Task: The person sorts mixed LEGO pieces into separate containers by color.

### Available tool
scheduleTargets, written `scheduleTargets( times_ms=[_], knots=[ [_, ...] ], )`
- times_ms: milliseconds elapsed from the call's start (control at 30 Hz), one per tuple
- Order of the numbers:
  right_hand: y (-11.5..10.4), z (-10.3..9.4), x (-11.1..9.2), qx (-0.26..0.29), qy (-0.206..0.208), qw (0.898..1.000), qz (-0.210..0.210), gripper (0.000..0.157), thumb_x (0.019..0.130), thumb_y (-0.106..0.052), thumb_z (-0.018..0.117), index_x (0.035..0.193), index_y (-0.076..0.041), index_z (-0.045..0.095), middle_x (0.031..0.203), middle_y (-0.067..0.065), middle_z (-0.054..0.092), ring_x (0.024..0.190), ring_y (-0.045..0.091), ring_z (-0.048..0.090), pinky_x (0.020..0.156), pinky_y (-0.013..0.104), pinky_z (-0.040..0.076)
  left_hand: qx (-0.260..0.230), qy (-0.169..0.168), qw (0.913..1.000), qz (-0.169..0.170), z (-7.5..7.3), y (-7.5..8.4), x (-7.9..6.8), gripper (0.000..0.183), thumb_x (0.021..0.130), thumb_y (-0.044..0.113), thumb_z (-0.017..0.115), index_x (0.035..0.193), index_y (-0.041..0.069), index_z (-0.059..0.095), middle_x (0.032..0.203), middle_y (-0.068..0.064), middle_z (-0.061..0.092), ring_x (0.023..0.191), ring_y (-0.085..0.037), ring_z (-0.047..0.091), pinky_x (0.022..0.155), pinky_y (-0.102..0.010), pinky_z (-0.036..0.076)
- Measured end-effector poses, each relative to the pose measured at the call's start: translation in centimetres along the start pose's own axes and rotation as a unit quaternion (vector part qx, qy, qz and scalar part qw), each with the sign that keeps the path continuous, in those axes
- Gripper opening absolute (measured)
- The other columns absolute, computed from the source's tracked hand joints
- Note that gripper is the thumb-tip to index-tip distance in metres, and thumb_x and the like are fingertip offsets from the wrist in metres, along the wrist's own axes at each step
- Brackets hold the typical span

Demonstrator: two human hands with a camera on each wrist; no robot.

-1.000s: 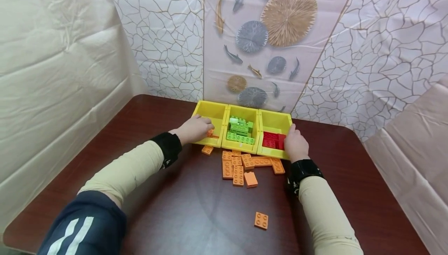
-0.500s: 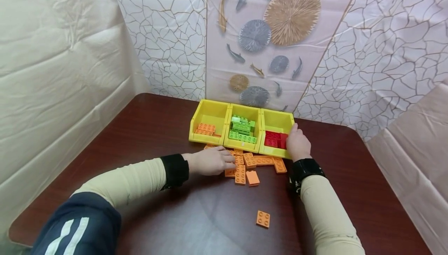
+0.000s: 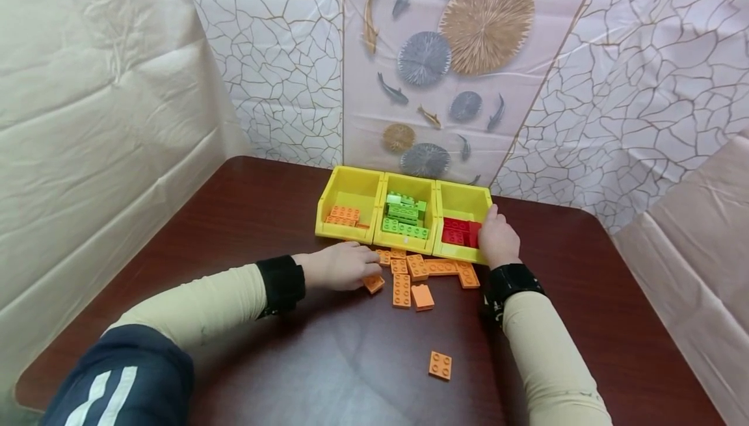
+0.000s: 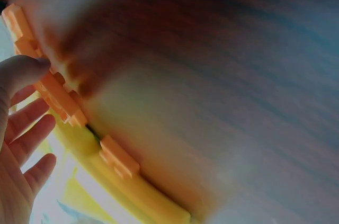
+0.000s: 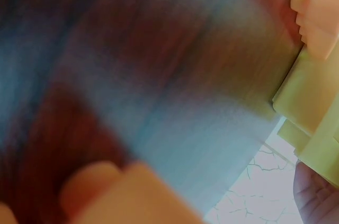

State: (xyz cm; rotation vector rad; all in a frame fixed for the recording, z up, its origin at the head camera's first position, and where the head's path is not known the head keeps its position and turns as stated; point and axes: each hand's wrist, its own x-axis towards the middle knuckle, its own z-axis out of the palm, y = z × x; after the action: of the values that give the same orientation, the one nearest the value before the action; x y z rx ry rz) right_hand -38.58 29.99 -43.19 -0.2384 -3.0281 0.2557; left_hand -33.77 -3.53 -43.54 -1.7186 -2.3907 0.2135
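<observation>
My left hand is just in front of the yellow bins, pinching an orange toy brick at its fingertips. In the left wrist view the thumb lies on the orange brick's near side, while the other fingers spread apart behind it. My right hand grips the right end wall of the red-brick bin; its fingers show beyond the yellow edge in the right wrist view. Several loose orange bricks lie along the front of the bins.
Orange bricks lie in the left bin, green bricks in the middle bin, red bricks in the right one. One square orange brick lies apart, nearer on the dark table. A patterned backdrop rises behind.
My left hand has come out of the left bin, leaving orange bricks there, reached right to the loose bricks, and drawn slightly left with one. The right hand keeps its grip.
</observation>
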Motion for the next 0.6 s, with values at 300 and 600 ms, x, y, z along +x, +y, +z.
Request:
scheduleTargets(
  times_ms=[300,600],
  knots=[
    [0.3,0.1,0.2,0.000,0.010,1.000,-0.004,0.064,0.097,-0.016,0.048,0.143,0.011,0.012,0.118,0.034,0.044,0.092,0.041,0.055,0.078,0.052,0.047,-0.040,0.070,0.9946,-0.065,-2.5,-3.4,-1.2,0.020,0.081,0.021,0.067,0.098,0.013,0.060,0.088,0.002,0.055,0.081,-0.015,0.053,0.075,-0.032,0.044],
    [0.3,0.3,0.2,0.002,0.006,1.000,-0.003,0.063,0.097,-0.016,0.047,0.143,0.011,0.012,0.118,0.032,0.045,0.091,0.040,0.055,0.078,0.052,0.047,0.029,0.090,0.9702,-0.223,-1.6,-9.7,-0.3,0.022,0.089,0.029,0.059,0.100,0.010,0.064,0.092,-0.004,0.058,0.087,-0.020,0.055,0.072,-0.037,0.042]
  ],
)
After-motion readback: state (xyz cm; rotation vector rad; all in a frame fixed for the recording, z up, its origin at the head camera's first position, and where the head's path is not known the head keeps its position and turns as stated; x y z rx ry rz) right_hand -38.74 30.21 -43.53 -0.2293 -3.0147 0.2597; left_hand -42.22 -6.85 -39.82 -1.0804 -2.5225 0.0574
